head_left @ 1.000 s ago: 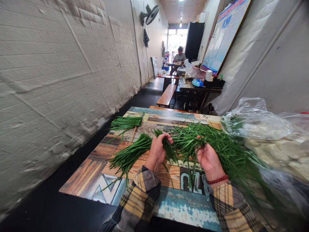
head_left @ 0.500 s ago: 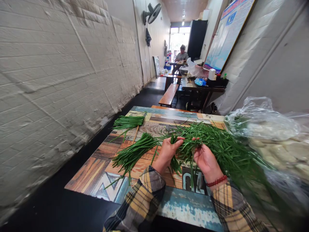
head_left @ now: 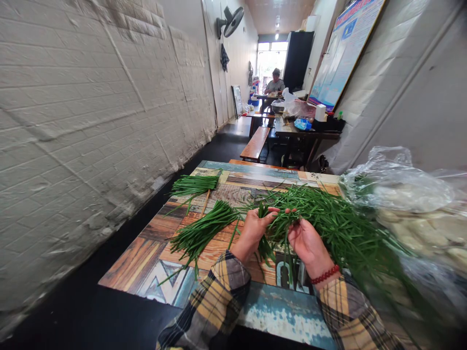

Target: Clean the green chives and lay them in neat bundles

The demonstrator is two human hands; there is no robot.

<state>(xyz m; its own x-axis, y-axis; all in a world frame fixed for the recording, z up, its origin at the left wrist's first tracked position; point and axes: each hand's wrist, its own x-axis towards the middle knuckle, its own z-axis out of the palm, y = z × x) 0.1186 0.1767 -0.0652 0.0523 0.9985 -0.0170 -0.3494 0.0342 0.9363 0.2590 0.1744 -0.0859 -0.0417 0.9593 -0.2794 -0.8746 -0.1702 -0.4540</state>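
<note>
My left hand [head_left: 253, 229] is closed around a small bunch of garlic chives [head_left: 265, 249], whose ends stick out above and below the fist. Close to its right, my right hand [head_left: 305, 241] pinches a few green chive blades between thumb and fingers, with strands hanging below. Behind and right of both hands spreads a large loose heap of chives [head_left: 335, 214]. Left of my hands lies a neat bundle of chives [head_left: 204, 228], and a second bundle [head_left: 195, 184] rests farther back near the table's left edge.
The patterned wood-look table [head_left: 142, 257] is under everything. Clear plastic bags [head_left: 397, 182] with pale contents bulk up at the right. Beyond stand a bench [head_left: 256, 143] and another table with bags and boxes. A person [head_left: 275, 83] sits at the far end. A brick wall [head_left: 91, 121] runs along the left.
My right hand has shifted slightly left, closer to my left hand, with the strands in its fingers. My left hand stays in place around its bunch.
</note>
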